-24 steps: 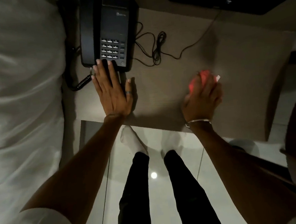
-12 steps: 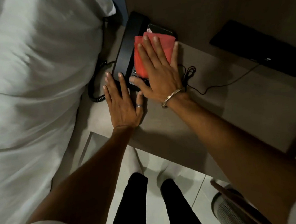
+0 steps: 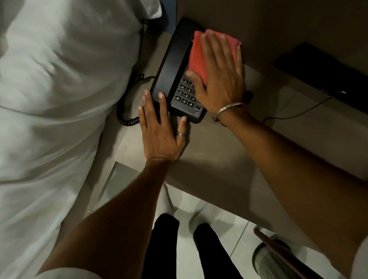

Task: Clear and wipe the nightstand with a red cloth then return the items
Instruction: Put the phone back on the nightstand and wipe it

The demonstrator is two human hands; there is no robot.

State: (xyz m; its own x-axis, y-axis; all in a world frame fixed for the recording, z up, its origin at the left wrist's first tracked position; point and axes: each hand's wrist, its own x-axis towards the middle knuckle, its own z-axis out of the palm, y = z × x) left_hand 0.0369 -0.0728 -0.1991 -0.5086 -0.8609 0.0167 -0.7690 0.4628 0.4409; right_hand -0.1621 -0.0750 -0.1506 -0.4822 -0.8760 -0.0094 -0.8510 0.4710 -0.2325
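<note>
A black desk phone point(image 3: 176, 72) with a keypad stands at the back left of the brown nightstand point(image 3: 214, 159), next to the bed. My right hand point(image 3: 219, 77) lies flat on the red cloth point(image 3: 199, 56) and presses it onto the phone's upper right part. My left hand point(image 3: 159, 128) rests flat on the nightstand with fingers spread, its fingertips touching the phone's near edge. The coiled handset cord point(image 3: 126, 113) loops off the phone's left side.
White bedding point(image 3: 47, 103) fills the left. A black flat device point(image 3: 334, 79) lies at the back right, with a thin cable point(image 3: 297, 112) running from it. A perforated bin point(image 3: 274, 265) and my legs stand on the tiled floor below.
My right hand carried the red cloth from the nightstand's right side onto the phone, then slid it further toward the phone's back. My left hand stayed at the phone's near edge.
</note>
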